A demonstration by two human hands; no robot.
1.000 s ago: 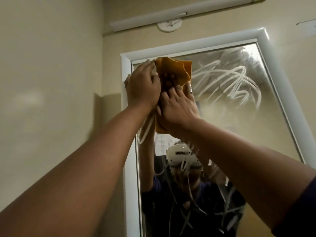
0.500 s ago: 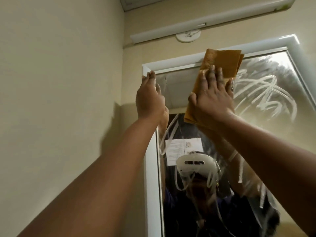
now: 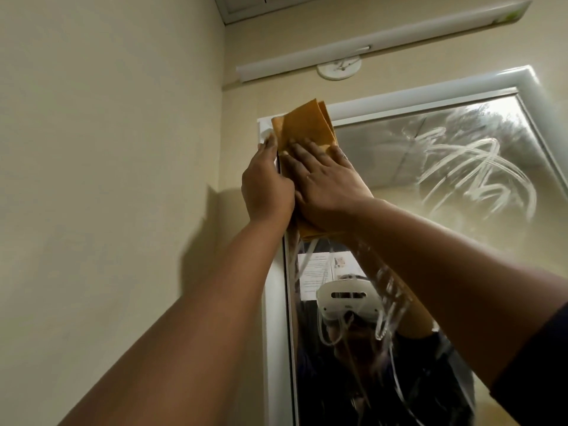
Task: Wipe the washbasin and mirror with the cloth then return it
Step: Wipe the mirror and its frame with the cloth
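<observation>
cloth (image 3: 307, 130) moved left to corner | mirror (image 3: 461, 167) streaked | beige wall (image 3: 107, 149)

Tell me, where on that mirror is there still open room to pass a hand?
Free: the glass right of the right hand, across the soapy streaks to the white frame. Crowded: the top-left corner, where both hands, left hand included, meet the cloth.

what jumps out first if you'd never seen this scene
An orange cloth pressed flat against the mirror's top left corner by the right hand, with the left hand beside it at the white frame. White soapy streaks swirl across the upper right glass.
</observation>
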